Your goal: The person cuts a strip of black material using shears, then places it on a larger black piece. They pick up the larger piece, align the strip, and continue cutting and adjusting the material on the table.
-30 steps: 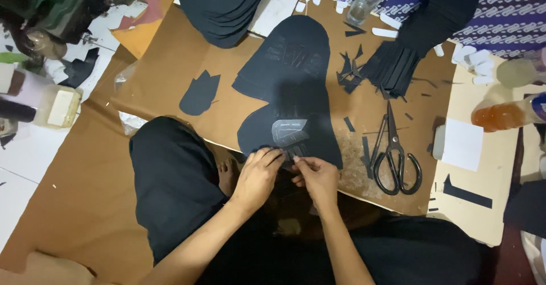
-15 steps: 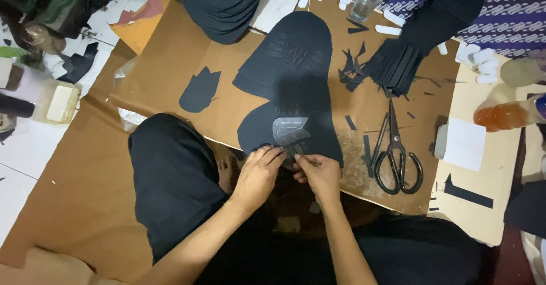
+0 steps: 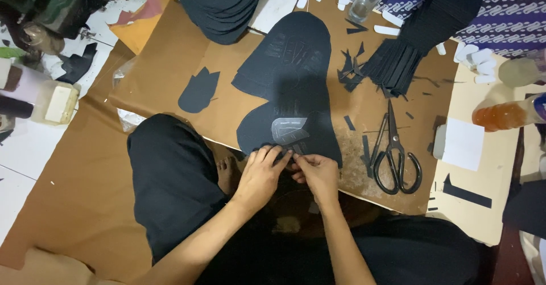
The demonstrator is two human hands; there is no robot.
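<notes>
We are pinching the black cutout (image 3: 287, 134) edge with left hand (image 3: 263, 170) and right hand (image 3: 316, 172) fingers closed on it, beside the scissors (image 3: 395, 154); going slowly keeps it flat.

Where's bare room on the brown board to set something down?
Free: the brown cardboard around the small black cutout, left of the large black sheet. Crowded: both hands, left hand and right hand, pinch that sheet's near edge; right of it lie scissors, black strips and scraps.
</notes>
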